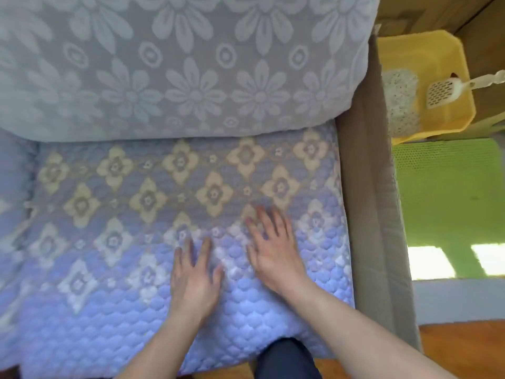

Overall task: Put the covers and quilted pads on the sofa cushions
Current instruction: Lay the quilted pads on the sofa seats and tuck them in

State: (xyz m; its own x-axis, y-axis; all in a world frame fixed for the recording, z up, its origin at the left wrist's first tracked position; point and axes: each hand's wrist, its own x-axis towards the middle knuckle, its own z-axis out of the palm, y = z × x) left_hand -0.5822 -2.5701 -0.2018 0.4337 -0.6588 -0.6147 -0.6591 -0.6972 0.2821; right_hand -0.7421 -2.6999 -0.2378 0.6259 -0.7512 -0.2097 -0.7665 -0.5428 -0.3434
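A blue quilted pad (114,242) with cream flower diamonds lies flat over the sofa seat cushion. Behind it stands the back cushion (177,67) in a grey cover with pale flowers. My left hand (195,280) lies palm down on the pad near its front, fingers straight and spread. My right hand (272,247) lies palm down beside it, a little farther back and to the right, fingers straight. Both hands are slightly blurred. Neither holds anything.
A second padded seat (13,214) adjoins at the left. The brown sofa arm (369,214) runs along the right. Beyond it sit a yellow litter box (437,113) with a white scoop (445,93), and a green mat (448,201). My knee (287,359) is at the seat's front edge.
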